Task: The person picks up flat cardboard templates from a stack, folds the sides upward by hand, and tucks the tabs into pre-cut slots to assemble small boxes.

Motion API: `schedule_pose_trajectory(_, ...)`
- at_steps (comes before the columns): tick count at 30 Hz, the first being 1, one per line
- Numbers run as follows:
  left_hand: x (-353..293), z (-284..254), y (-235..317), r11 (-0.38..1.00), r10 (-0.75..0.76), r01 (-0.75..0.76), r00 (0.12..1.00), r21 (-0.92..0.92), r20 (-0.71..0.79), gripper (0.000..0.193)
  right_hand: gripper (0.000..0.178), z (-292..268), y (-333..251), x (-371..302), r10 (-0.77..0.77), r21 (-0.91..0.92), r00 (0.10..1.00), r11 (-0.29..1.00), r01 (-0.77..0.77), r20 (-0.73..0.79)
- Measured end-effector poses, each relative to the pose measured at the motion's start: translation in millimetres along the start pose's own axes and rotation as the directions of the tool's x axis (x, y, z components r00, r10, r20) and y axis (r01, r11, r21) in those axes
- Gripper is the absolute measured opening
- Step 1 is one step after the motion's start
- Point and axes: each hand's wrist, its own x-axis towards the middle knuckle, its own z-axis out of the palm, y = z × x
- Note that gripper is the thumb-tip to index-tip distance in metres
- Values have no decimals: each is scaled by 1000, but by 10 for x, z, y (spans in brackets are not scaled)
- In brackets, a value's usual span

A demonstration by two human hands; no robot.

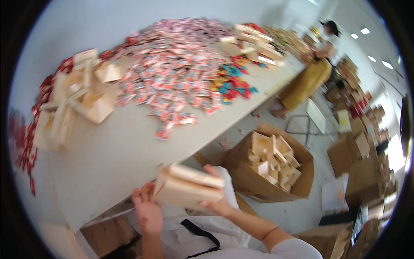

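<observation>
Sachets heaped on white tabletop, box-filled carton on grey floor, co-worker beyond, my right hand grasping 1 cream box, left hand uncurled

The held box looks like matt card, the tabletop smooth.

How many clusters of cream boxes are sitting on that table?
2: a near cluster on the left of the table, and a far cluster beyond the teal, red and yellow packets. Others may be hidden.
</observation>
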Motion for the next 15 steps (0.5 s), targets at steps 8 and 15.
schedule_pose_trajectory(8, -269, -215, 241, 994, -93, 93, 996, 58, 5, 60, 91, 752, -908, 2560, -264, -10, 964, 964, 264, -3)
schedule_pose_trajectory(15, -635, -318, 808, 872, 223, -158, 971, 462, -88, 32, 83, 1079, -501, 2697, -69, -267, 981, 956, 118, 183)
